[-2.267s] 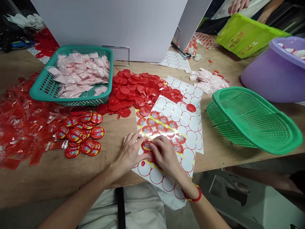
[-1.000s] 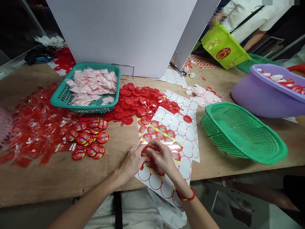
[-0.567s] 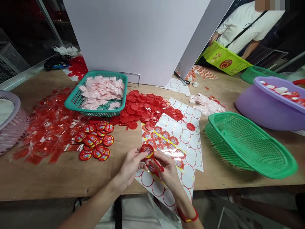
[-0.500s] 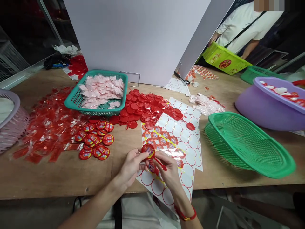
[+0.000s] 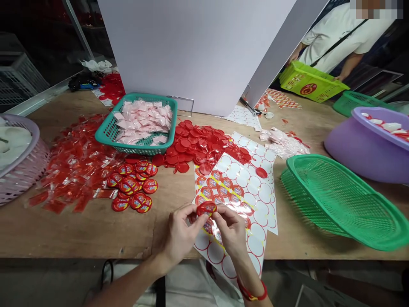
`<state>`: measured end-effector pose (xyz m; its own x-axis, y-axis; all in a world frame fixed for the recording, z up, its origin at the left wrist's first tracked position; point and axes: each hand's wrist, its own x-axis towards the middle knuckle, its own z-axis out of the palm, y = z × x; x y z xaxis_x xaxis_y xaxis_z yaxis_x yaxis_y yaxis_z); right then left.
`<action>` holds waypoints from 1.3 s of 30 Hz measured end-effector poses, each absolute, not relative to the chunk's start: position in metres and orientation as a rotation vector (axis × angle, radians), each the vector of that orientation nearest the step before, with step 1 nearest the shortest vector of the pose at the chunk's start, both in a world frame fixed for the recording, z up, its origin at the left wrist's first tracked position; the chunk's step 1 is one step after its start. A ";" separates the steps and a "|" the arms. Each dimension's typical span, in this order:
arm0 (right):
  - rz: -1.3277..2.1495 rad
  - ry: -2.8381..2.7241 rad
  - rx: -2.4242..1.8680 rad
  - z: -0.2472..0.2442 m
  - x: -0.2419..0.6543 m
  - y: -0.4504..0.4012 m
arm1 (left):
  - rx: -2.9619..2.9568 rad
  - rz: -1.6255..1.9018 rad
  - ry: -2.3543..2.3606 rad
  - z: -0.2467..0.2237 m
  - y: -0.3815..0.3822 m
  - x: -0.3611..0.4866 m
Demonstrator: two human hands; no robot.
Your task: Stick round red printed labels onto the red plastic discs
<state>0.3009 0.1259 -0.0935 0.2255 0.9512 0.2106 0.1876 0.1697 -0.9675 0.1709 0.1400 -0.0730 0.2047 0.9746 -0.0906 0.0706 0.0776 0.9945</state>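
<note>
Over the sheet (image 5: 216,252), glossy red-and-yellow disc (image 5: 206,208)

The site appears to be a workshop for manual assembly or packing; indicators are as follows: a long wooden counter (image 5: 76,236); plain red discs (image 5: 191,140) heaped in bulk; labelled red discs (image 5: 129,186) in a separate pile; a sheet of round labels (image 5: 243,174); a teal basket (image 5: 102,133) of pink packets (image 5: 145,117); loose red packets (image 5: 79,155); another person (image 5: 340,40) holding a yellow-green basket (image 5: 319,88).
</note>
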 end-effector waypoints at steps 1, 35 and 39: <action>0.767 -1.261 -1.304 -0.094 0.300 0.126 | 1.376 0.948 1.160 -0.074 0.138 0.169; 0.451 -1.729 -1.451 -0.100 0.310 0.083 | 0.943 0.575 1.161 -0.090 0.132 0.170; 0.553 -1.790 -1.390 -0.094 0.313 0.088 | 1.013 0.556 1.118 -0.089 0.132 0.167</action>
